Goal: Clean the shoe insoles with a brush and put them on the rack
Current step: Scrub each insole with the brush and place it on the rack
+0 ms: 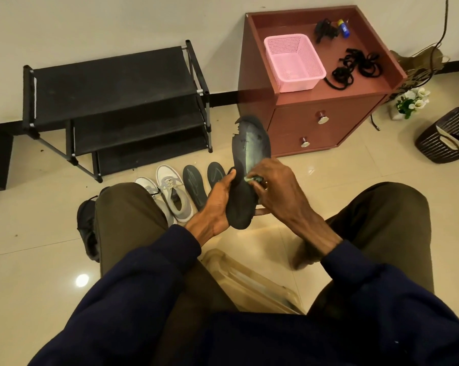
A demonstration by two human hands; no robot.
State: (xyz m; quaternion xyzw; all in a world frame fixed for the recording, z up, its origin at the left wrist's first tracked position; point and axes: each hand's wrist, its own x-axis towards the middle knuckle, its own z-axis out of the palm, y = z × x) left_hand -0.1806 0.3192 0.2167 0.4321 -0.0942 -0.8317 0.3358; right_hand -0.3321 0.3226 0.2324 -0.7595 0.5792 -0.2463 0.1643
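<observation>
A worn dark insole (249,149) with a torn toe edge stands upright in front of my knees. My left hand (218,204) grips its heel end from below, thumb on the left edge. My right hand (276,186) holds a small greenish brush (253,179) pressed against the insole's middle; the brush is mostly hidden by my fingers. Two more dark insoles (196,186) lie on the floor beside a pair of grey-white sneakers (170,196). The black three-tier shoe rack (112,101) stands against the wall at the left.
A brown cabinet (329,107) at the right carries a pink basket (293,62) and black laces (355,66). A dark shoe (87,228) lies by my left knee. A brown slatted basket (447,136) sits far right. A clear plastic stool (249,283) is under me.
</observation>
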